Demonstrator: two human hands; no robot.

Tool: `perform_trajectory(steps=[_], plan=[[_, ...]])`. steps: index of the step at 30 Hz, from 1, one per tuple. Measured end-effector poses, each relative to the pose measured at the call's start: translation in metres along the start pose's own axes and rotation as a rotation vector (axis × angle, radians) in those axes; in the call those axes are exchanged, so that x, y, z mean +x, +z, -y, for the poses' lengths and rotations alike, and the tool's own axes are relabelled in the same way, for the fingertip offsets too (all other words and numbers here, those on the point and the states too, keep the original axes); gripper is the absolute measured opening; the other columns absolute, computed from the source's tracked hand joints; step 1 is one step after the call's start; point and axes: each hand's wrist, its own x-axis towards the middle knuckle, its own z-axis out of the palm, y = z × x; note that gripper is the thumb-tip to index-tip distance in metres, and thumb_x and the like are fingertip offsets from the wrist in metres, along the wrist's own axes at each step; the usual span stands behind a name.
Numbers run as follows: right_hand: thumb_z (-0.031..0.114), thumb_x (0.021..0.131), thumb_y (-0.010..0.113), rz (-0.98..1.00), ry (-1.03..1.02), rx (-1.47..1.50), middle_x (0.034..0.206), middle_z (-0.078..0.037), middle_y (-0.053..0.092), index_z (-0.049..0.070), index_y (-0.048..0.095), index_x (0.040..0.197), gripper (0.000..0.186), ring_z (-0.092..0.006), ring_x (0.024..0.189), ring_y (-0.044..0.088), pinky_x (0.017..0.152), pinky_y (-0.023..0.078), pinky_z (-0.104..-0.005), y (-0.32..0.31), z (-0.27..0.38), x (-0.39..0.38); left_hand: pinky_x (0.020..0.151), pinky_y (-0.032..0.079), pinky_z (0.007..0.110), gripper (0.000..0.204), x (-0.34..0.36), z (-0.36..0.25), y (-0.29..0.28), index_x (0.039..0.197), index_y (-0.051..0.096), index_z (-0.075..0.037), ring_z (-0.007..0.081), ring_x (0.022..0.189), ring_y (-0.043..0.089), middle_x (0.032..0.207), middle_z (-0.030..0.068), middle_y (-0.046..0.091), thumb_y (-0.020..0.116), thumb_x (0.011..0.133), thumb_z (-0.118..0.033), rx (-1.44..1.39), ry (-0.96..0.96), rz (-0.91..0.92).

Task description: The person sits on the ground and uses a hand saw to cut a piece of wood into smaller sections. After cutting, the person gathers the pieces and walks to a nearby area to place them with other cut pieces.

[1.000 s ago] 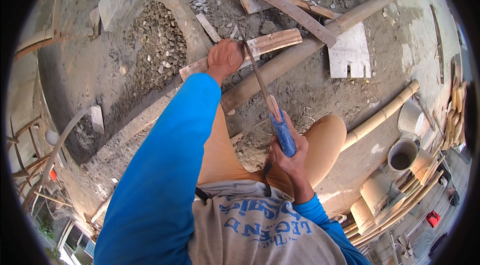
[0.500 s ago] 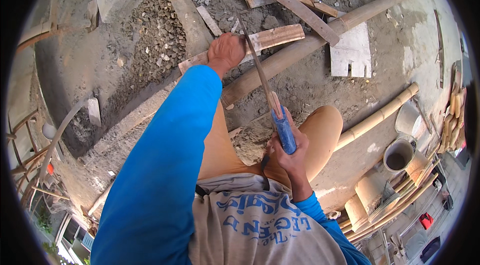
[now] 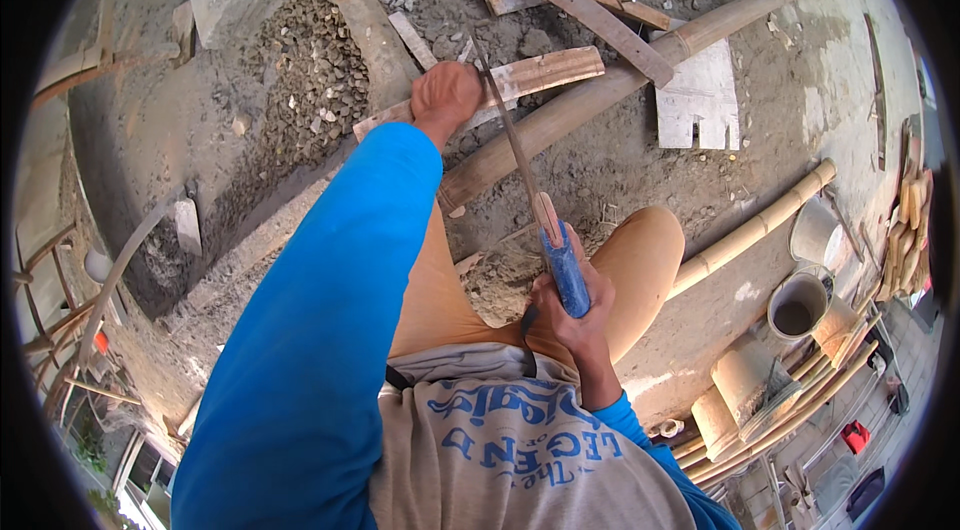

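Note:
My left hand [image 3: 445, 95] is closed on a pale, weathered wooden strip [image 3: 550, 70], pressing it near the upper middle. The strip lies just above a thick bamboo pole [image 3: 548, 148]. A long saw blade [image 3: 512, 140] crosses the strip just right of that hand, its tip toward the top. My right hand [image 3: 585, 310] grips the saw's blue handle [image 3: 566, 275], low between my bent legs.
Boards [image 3: 590, 15] and a notched white sheet [image 3: 697, 100] lie above right. Gravel [image 3: 310, 70] fills a patch on the left. Buckets [image 3: 800, 307], a bamboo length [image 3: 755, 225] and stacked wood [image 3: 905, 230] are at right. A concrete ledge [image 3: 230, 250] runs diagonally on the lower left.
My right hand and the saw have drawn back slightly toward my body relative to the strip. My left hand stays on the strip. The view has shifted slightly.

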Motion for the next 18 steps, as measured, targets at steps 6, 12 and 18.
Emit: perform_trajectory(steps=[6,12,18], plan=[[-0.003,0.082,0.063,-0.028,-0.171,-0.091,0.081,-0.006,0.069,-0.008,0.057,0.144,0.062,-0.0071,0.067,0.061,0.068,0.052,-0.0238,-0.003,-0.005,-0.004,0.081,0.054,0.054,0.040,0.001,0.008,0.003,0.079,0.075,0.003,0.0464,0.082,0.069,0.089,0.0273,0.073,0.053,0.095,-0.025,0.017,0.049,-0.018],[-0.004,0.083,0.063,-0.050,-0.070,-0.064,0.086,-0.005,0.070,-0.007,0.055,0.147,0.064,-0.0064,0.070,0.062,0.068,0.052,-0.0234,-0.002,0.000,0.004,0.085,0.054,0.053,0.051,-0.008,0.002,-0.008,0.082,0.076,0.004,0.0461,0.090,0.070,0.093,0.0280,0.073,0.050,0.102,-0.036,0.019,-0.012,0.053],[-0.004,0.083,0.065,-0.062,-0.015,-0.024,0.088,-0.004,0.070,-0.007,0.054,0.148,0.066,-0.0055,0.071,0.060,0.068,0.051,-0.0231,0.007,0.001,-0.013,0.084,0.056,0.051,0.038,-0.004,0.010,0.007,0.082,0.076,0.004,0.0452,0.092,0.071,0.092,0.0274,0.074,0.058,0.096,-0.026,0.054,0.125,-0.093]])
